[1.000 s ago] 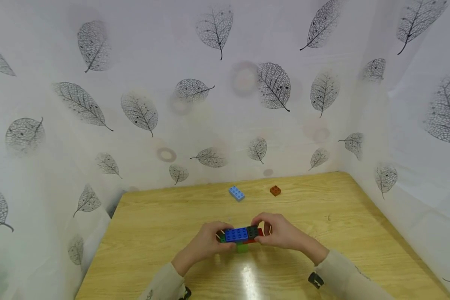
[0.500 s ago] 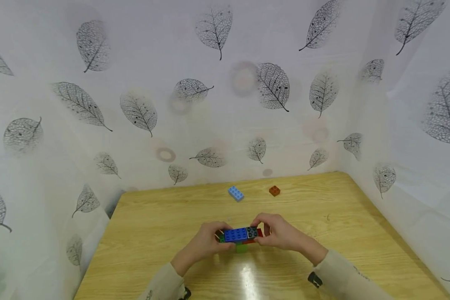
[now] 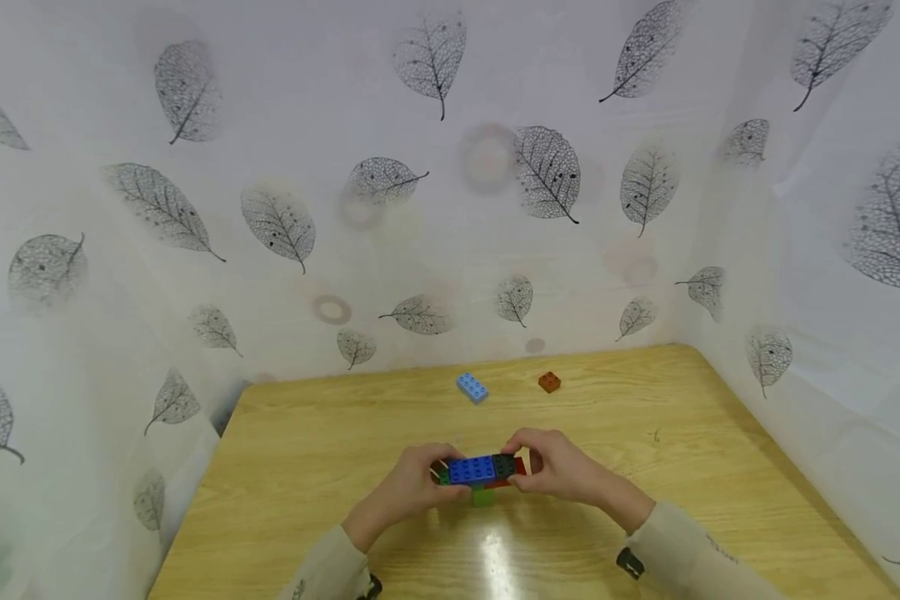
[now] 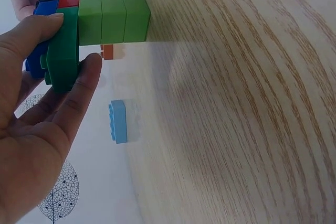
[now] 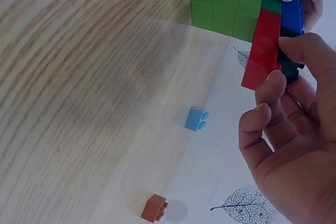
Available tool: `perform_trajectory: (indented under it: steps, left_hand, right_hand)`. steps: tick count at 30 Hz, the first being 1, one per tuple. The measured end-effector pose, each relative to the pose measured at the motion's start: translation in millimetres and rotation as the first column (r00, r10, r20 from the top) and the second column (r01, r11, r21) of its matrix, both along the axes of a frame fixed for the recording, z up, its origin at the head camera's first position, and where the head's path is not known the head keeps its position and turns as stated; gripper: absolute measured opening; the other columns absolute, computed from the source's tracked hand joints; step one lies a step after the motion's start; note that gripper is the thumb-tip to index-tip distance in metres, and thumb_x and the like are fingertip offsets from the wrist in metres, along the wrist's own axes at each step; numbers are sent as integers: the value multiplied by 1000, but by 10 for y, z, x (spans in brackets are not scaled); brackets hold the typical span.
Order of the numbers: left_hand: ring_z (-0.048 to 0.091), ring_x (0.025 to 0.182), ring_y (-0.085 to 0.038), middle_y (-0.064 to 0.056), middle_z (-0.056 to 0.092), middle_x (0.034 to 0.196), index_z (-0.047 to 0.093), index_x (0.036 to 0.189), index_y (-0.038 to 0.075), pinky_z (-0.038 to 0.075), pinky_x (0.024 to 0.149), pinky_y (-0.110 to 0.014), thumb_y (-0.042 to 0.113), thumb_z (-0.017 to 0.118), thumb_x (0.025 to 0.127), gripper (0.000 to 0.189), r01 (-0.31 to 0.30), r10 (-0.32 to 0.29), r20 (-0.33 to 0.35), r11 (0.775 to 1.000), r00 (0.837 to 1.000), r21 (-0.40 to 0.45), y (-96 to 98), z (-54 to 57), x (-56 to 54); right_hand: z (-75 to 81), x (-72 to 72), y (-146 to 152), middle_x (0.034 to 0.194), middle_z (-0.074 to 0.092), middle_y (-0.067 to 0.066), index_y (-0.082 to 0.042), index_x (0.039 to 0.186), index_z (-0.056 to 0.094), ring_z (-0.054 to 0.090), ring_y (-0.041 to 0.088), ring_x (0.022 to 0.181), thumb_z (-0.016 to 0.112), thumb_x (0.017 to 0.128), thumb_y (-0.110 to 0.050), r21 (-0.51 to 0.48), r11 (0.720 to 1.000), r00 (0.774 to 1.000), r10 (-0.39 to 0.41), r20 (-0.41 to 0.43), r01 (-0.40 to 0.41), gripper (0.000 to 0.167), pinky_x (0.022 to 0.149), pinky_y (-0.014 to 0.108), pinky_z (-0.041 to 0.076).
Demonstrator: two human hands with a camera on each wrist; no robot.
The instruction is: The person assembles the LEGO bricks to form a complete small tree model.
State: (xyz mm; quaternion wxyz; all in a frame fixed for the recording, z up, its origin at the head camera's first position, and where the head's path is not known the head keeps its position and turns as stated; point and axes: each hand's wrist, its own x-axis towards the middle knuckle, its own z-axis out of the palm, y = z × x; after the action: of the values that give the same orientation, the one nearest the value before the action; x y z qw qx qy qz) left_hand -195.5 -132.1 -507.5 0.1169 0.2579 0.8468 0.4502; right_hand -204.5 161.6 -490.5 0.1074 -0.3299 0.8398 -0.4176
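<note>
A toy brick structure stands on the table between the two hands. Its base is a light green brick column [image 4: 113, 19], three bricks tall. A green brick [image 4: 63, 61] and a red brick [image 5: 263, 51] lie end to end across the column. Above them are a blue brick [image 3: 471, 470] and, to its right, a black brick [image 3: 504, 465]. My left hand [image 3: 412, 487] holds the left end, its thumb on the green brick beside the blue one. With thumb and fingertips my right hand [image 3: 570, 471] pinches the black brick, partly hiding it.
Toward the back of the wooden table [image 3: 330, 425] lie a light blue brick [image 3: 472, 387] and a brown-orange brick [image 3: 549, 382], apart from each other. Leaf-printed white sheeting [image 3: 450, 233] encloses the table at the back and both sides.
Both hands stay almost in place. The black brick's top looked paler half a second ago and is dark now, its tilt slightly altered in the right fingers.
</note>
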Motion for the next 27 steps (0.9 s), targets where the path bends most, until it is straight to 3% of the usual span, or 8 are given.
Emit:
perform_trajectory:
  steps: [11,20,27]
  left_hand:
    - [64,88,-5,2,73,103,74,115,14,56,73,-21,26,86,90,30,1,-1,-12,1000,1000,-7,5,1,4]
    - [64,87,-5,1,73,102,74,116,14,56,73,-21,26,85,91,30,23,-23,-38,1000,999,4,4,21,-11]
    - [67,89,-7,-2,76,110,73,126,13,56,74,-26,42,65,105,37,6,-6,7,1000,1000,1,-22,45,-82]
  right_hand:
    - [-144,-24,-2,89,66,8,-18,120,70,53,4,72,82,91,-24,-26,998,997,-63,42,64,32,61,22,47]
    - [-161,-31,-4,89,65,6,-18,121,71,53,6,74,84,90,-26,-47,995,993,-89,74,93,34,63,22,45]
    - [-162,-18,-5,90,66,10,-16,121,70,53,5,72,84,91,-24,-65,995,994,-64,85,70,34,61,22,46]
